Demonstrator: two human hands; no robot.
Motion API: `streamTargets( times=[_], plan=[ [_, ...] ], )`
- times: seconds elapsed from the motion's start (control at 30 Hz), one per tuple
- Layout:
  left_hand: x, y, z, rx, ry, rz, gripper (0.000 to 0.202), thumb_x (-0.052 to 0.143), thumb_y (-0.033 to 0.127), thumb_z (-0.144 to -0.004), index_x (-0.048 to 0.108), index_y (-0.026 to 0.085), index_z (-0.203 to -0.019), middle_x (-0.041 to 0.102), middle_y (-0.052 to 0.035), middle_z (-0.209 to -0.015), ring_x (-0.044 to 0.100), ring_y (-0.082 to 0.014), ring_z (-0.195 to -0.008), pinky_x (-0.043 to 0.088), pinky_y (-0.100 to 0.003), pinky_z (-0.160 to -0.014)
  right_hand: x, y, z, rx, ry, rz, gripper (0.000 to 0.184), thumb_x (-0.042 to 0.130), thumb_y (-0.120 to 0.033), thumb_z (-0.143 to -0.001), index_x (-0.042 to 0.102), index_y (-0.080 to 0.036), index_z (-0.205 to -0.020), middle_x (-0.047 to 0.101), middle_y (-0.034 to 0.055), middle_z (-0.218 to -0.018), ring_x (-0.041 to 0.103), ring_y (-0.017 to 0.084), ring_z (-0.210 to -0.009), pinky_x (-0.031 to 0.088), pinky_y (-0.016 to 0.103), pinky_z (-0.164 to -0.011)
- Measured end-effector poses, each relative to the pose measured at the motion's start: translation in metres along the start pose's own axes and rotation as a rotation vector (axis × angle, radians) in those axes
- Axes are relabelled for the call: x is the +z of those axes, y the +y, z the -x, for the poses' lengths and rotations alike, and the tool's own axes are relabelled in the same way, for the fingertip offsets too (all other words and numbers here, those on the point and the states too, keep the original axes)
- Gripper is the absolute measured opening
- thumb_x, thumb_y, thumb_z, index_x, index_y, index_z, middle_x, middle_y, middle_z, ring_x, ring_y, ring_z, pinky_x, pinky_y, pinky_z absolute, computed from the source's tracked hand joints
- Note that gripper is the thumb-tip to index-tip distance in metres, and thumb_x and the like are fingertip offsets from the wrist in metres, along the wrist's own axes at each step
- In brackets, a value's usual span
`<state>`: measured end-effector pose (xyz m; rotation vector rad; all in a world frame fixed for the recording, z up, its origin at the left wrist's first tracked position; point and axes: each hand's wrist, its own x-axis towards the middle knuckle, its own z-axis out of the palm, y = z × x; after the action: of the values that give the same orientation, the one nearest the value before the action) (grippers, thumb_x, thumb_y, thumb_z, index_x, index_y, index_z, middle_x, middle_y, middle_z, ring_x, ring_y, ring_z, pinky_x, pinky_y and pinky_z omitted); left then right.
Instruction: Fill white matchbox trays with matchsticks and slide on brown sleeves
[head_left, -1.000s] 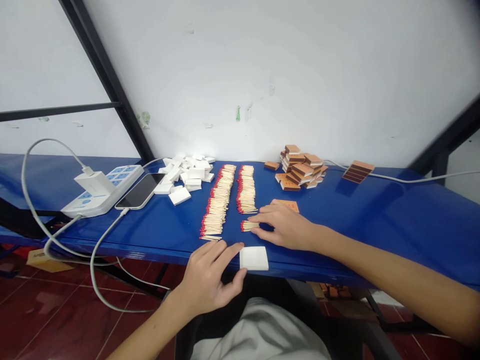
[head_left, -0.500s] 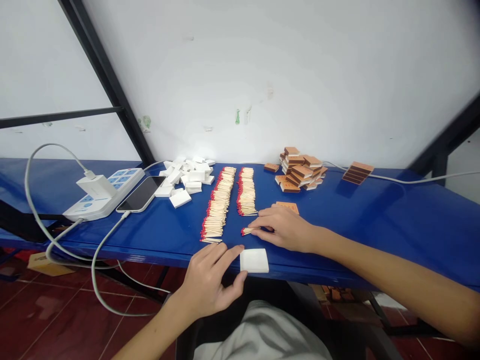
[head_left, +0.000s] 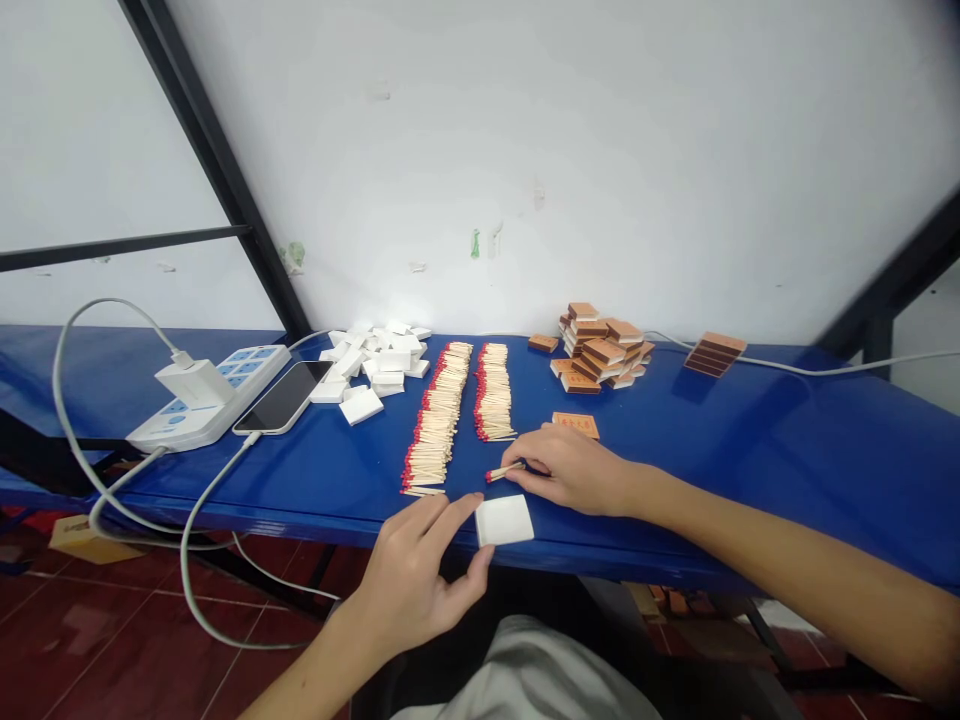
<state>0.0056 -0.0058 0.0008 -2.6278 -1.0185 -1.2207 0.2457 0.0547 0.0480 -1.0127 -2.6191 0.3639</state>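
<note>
My left hand (head_left: 420, 560) grips a white matchbox tray (head_left: 505, 520) at its left end, index finger on the far corner and thumb on the near one. The tray lies at the table's front edge. Just beyond it, my right hand (head_left: 574, 470) pinches a few red-tipped matches (head_left: 501, 472), heads pointing left. Two long rows of matches lie further back: a longer left row (head_left: 439, 420) and a shorter right row (head_left: 493, 395). An orange matchbox sleeve (head_left: 576, 425) rests flat just behind my right hand.
White trays (head_left: 375, 360) are heaped at the back left, beside a phone (head_left: 283, 398) and a power strip (head_left: 210, 400) with looping cables. Orange matchboxes (head_left: 604, 345) are piled at the back right. A brown striped sheet (head_left: 715, 354) stands tilted further right.
The matches in my right hand have tilted, and fewer show between the fingers. The tray has turned slightly in my left hand. The whole view has shifted a little.
</note>
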Motion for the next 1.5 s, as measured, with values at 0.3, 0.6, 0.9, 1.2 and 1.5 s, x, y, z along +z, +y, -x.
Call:
streamTargets(
  times=[0.3, 0.6, 0.9, 1.2, 1.5],
  plan=[
    [0.001, -0.001, 0.001, -0.010, -0.008, -0.009, 0.031, 0.060, 0.025, -0.091, 0.060, 0.014, -0.120, 0.064, -0.0061, -0.081, 0.063, -0.0185, -0.074, 0.053, -0.028, -0.065, 0.000, -0.003, 0.001, 0.078, -0.017, 0.040, 0.020, 0.052, -0.028, -0.097, 0.070, -0.020, -0.098, 0.064, 0.0004, -0.072, 0.053, 0.015, -0.066, 0.035, 0.028, -0.073],
    [0.002, -0.001, 0.001, -0.015, -0.014, -0.012, 0.030, 0.060, 0.026, -0.091, 0.060, 0.014, -0.119, 0.064, -0.0062, -0.081, 0.063, -0.0186, -0.075, 0.053, -0.028, -0.065, -0.004, -0.005, 0.000, 0.092, 0.041, -0.171, 0.017, 0.055, -0.026, -0.094, 0.068, -0.016, -0.089, 0.038, -0.0082, -0.055, 0.036, 0.008, -0.050, 0.031, 0.023, -0.059],
    [0.000, 0.001, 0.000, -0.054, -0.030, 0.010, 0.028, 0.061, 0.026, -0.091, 0.061, 0.015, -0.117, 0.065, -0.0056, -0.082, 0.065, -0.0184, -0.076, 0.053, -0.028, -0.066, -0.002, -0.016, 0.007, -0.035, 0.020, -0.383, 0.010, 0.065, -0.022, -0.084, 0.071, -0.015, -0.087, 0.041, -0.0098, -0.052, 0.039, 0.006, -0.047, 0.034, 0.019, -0.054],
    [0.001, 0.002, -0.002, -0.071, -0.035, 0.024, 0.026, 0.062, 0.026, -0.090, 0.061, 0.017, -0.115, 0.066, -0.0042, -0.083, 0.065, -0.0179, -0.075, 0.054, -0.029, -0.068, 0.001, -0.024, 0.006, -0.034, -0.028, -0.406, 0.012, 0.064, -0.017, -0.081, 0.075, -0.015, -0.086, 0.042, -0.0089, -0.050, 0.038, 0.005, -0.045, 0.030, 0.017, -0.047],
    [-0.002, 0.004, -0.004, -0.065, -0.024, 0.040, 0.028, 0.061, 0.025, -0.090, 0.059, 0.017, -0.117, 0.066, -0.0042, -0.081, 0.067, -0.0183, -0.077, 0.055, -0.028, -0.068, 0.001, -0.022, 0.007, -0.157, 0.066, -0.382, 0.017, 0.063, -0.022, -0.083, 0.072, -0.013, -0.093, 0.045, -0.0071, -0.052, 0.040, 0.006, -0.045, 0.031, 0.018, -0.048]
  ],
)
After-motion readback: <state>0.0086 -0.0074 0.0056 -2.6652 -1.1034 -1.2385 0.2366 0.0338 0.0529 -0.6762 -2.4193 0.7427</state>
